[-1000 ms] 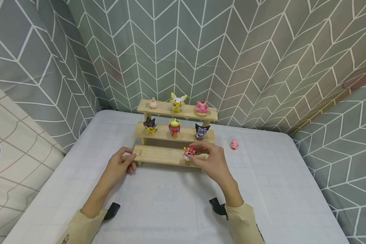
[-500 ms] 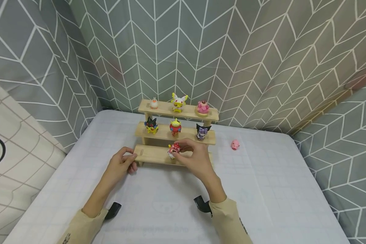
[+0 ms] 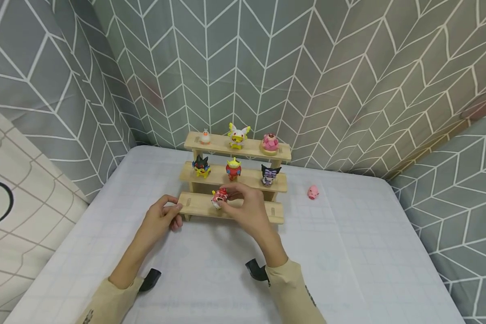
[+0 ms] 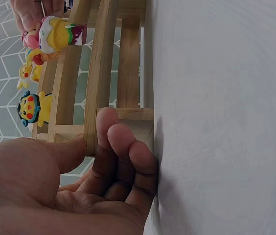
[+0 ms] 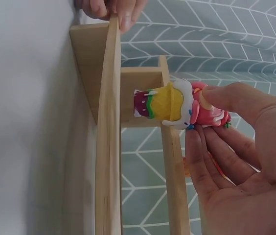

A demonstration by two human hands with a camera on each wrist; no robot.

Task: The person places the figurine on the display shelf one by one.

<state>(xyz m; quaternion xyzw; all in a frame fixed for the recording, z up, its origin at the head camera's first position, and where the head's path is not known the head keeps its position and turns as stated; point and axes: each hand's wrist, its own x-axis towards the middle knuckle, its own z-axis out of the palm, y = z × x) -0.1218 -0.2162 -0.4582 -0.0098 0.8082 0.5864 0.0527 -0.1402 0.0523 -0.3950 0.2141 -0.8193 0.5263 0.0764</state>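
My right hand (image 3: pixel 251 209) pinches a small toy figurine (image 3: pixel 217 199) by its pink-red upper part, between thumb and fingers. In the right wrist view its yellow body, white trim and dark red base (image 5: pixel 141 104) show, with a small gap between base and lowest board (image 5: pixel 109 132). The figurine is left of the middle of the bottom tier of a three-tier wooden display stand (image 3: pixel 194 204). My left hand (image 3: pixel 160 218) grips that tier's left end; in the left wrist view the thumb (image 4: pixel 72 152) lies on the board's top side and fingers curl below.
The middle tier bears a black-eared yellow figurine (image 3: pixel 201 167), a red one (image 3: pixel 233 169) and a black-and-purple one (image 3: pixel 269 174). Above stand a white one (image 3: pixel 204 137), a white-and-yellow one (image 3: pixel 237 136) and a pink one (image 3: pixel 270 144). A pink pig head (image 3: pixel 313 192) lies right of the stand.
My right hand has carried the figurine leftward along the bottom tier, from near its right end to left of its middle. The left hand has stayed at the tier's left end.
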